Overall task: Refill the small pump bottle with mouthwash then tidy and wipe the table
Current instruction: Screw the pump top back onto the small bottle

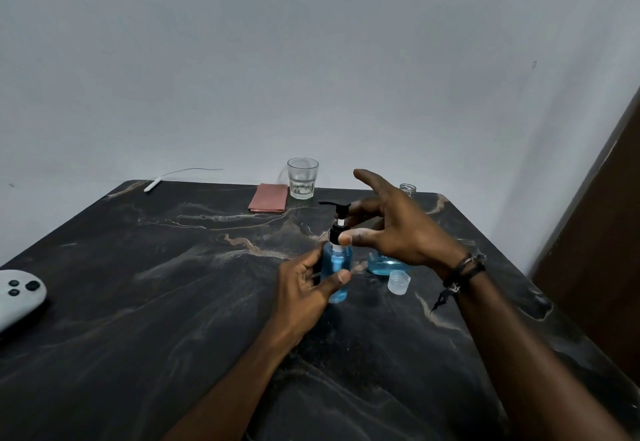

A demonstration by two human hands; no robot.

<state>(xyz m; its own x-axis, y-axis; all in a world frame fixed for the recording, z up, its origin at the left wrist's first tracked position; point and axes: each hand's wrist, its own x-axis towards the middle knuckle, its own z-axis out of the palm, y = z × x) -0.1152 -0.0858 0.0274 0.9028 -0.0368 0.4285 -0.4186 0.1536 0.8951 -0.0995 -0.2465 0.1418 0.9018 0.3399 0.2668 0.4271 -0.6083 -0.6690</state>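
Observation:
A small clear pump bottle (336, 267) filled with blue mouthwash stands upright at the middle of the dark marble table (173, 285). My left hand (306, 288) grips its body from the left, thumb across the front. My right hand (391, 229) pinches the black pump collar (335, 233) between thumb and a finger, the other fingers spread. Behind my right hand stands the larger mouthwash bottle (386, 266), mostly hidden, with its open neck (408, 189) showing above my fingers. Its clear cap (399, 281) lies on the table beside it.
A folded pink cloth (269, 198) and an empty drinking glass (302, 178) sit at the table's far edge. A white cable (152, 185) lies at the far left corner. A grey controller (17, 297) rests at the left edge. A brown door (602, 250) stands at right.

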